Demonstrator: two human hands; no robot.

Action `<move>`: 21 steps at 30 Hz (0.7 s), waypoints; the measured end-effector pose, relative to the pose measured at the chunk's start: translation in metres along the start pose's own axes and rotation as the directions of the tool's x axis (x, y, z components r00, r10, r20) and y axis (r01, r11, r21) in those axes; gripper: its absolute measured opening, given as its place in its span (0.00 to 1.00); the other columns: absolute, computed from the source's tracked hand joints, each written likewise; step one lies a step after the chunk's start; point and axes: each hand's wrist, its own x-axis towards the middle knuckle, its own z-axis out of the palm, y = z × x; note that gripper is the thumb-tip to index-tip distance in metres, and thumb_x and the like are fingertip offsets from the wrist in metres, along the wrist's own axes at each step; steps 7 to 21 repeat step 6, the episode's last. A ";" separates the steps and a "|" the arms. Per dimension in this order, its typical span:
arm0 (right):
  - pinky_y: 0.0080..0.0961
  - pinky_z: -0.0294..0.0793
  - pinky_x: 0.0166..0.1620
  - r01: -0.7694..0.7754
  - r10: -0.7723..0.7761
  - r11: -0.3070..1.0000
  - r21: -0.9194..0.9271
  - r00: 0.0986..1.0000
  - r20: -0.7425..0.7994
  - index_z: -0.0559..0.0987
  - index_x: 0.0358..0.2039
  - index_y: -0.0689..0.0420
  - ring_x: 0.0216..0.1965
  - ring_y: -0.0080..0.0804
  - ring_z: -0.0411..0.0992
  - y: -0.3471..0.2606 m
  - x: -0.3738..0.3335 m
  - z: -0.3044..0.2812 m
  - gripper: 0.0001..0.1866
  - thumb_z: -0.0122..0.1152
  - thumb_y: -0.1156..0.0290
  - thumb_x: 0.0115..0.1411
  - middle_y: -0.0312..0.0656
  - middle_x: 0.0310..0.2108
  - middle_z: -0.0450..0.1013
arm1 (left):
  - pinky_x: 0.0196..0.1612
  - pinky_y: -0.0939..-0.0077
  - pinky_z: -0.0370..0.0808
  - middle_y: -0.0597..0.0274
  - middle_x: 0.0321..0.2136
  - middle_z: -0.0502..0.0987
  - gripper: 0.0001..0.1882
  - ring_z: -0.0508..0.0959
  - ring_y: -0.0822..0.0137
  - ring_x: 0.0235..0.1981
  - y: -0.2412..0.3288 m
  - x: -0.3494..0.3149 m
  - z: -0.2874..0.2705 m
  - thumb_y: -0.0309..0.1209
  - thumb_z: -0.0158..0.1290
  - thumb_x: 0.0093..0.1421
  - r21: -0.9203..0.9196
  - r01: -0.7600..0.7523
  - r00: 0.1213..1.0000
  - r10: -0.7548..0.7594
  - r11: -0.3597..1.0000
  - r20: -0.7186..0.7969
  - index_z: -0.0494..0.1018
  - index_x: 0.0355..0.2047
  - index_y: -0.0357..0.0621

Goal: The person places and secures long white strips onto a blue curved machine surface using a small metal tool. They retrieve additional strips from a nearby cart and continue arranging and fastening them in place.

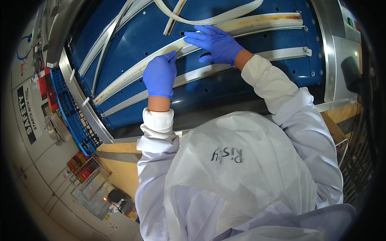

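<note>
A long white strip (pixel 128 81) with rust-brown stains runs across a blue perforated panel (pixel 116 49). My left hand (pixel 160 76), in a blue glove, is closed at the middle of this strip, thumb and fingertips pinched together. What it pinches there is too small to make out. To its right, my right hand (pixel 216 45), also gloved in blue, lies with fingers stretched out over the strip. The stained right part of the strip (pixel 269 20) continues beyond that hand. Nearer to me, a second pale strip (pixel 193 76) lies along the panel.
Beyond my hands a loose white strip (pixel 213 19) curves in a loop. More pale strips (pixel 105 47) cross at the panel's left. A metal frame (pixel 330 52) borders the panel. Blue plastic crates (pixel 68 108) stand left, and a green button (pixel 350 21) sits at far right.
</note>
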 end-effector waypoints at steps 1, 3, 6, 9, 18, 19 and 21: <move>0.37 0.54 0.69 0.004 -0.004 1.000 0.002 1.000 -0.010 0.65 0.64 0.42 0.67 0.37 0.55 0.001 0.000 0.001 0.43 0.70 0.58 0.47 0.28 0.67 0.57 | 0.37 0.59 0.77 0.53 0.32 0.81 0.12 0.81 0.49 0.33 -0.002 -0.001 -0.003 0.44 0.53 0.61 -0.018 -0.004 1.000 0.003 1.000 -0.007 0.82 0.42 0.62; 0.37 0.54 0.69 0.001 -0.001 1.000 0.008 1.000 -0.021 0.65 0.65 0.41 0.67 0.38 0.55 0.004 -0.001 0.002 0.43 0.70 0.58 0.47 0.29 0.67 0.57 | 0.38 0.60 0.77 0.53 0.32 0.81 0.12 0.81 0.49 0.33 0.000 -0.005 -0.014 0.45 0.53 0.62 -0.060 0.011 1.000 -0.011 0.998 -0.009 0.82 0.42 0.62; 0.37 0.54 0.69 0.008 -0.008 1.000 0.019 1.000 -0.018 0.64 0.66 0.43 0.67 0.38 0.55 0.001 -0.002 0.001 0.44 0.71 0.58 0.47 0.30 0.68 0.56 | 0.39 0.60 0.77 0.55 0.33 0.82 0.14 0.81 0.50 0.35 0.003 -0.008 -0.019 0.46 0.54 0.60 -0.013 0.027 1.000 -0.027 1.000 0.012 0.81 0.44 0.62; 0.37 0.54 0.69 0.008 -0.008 1.000 0.019 1.000 -0.018 0.64 0.66 0.43 0.67 0.38 0.55 0.001 -0.002 0.001 0.44 0.71 0.58 0.47 0.30 0.68 0.56 | 0.39 0.60 0.77 0.55 0.33 0.82 0.14 0.81 0.50 0.35 0.003 -0.008 -0.019 0.46 0.54 0.60 -0.013 0.027 1.000 -0.027 1.000 0.012 0.81 0.44 0.62; 0.37 0.54 0.69 0.008 -0.008 1.000 0.019 1.000 -0.018 0.64 0.66 0.43 0.67 0.38 0.55 0.001 -0.002 0.001 0.44 0.71 0.58 0.47 0.30 0.68 0.56 | 0.39 0.60 0.77 0.55 0.33 0.82 0.14 0.81 0.50 0.35 0.003 -0.008 -0.019 0.46 0.54 0.60 -0.013 0.027 1.000 -0.027 1.000 0.012 0.81 0.44 0.62; 0.37 0.54 0.69 0.008 -0.008 1.000 0.019 1.000 -0.018 0.64 0.66 0.43 0.67 0.38 0.55 0.001 -0.002 0.001 0.44 0.71 0.58 0.47 0.30 0.68 0.56 | 0.39 0.60 0.77 0.55 0.33 0.82 0.14 0.81 0.50 0.35 0.003 -0.008 -0.019 0.46 0.54 0.60 -0.013 0.027 1.000 -0.027 1.000 0.012 0.81 0.44 0.62; 0.37 0.54 0.69 0.008 -0.008 1.000 0.019 1.000 -0.018 0.64 0.66 0.43 0.67 0.38 0.55 0.001 -0.002 0.001 0.44 0.71 0.58 0.47 0.30 0.68 0.56 | 0.39 0.60 0.77 0.55 0.33 0.82 0.14 0.81 0.50 0.35 0.003 -0.008 -0.019 0.46 0.54 0.60 -0.013 0.027 1.000 -0.027 1.000 0.012 0.81 0.44 0.62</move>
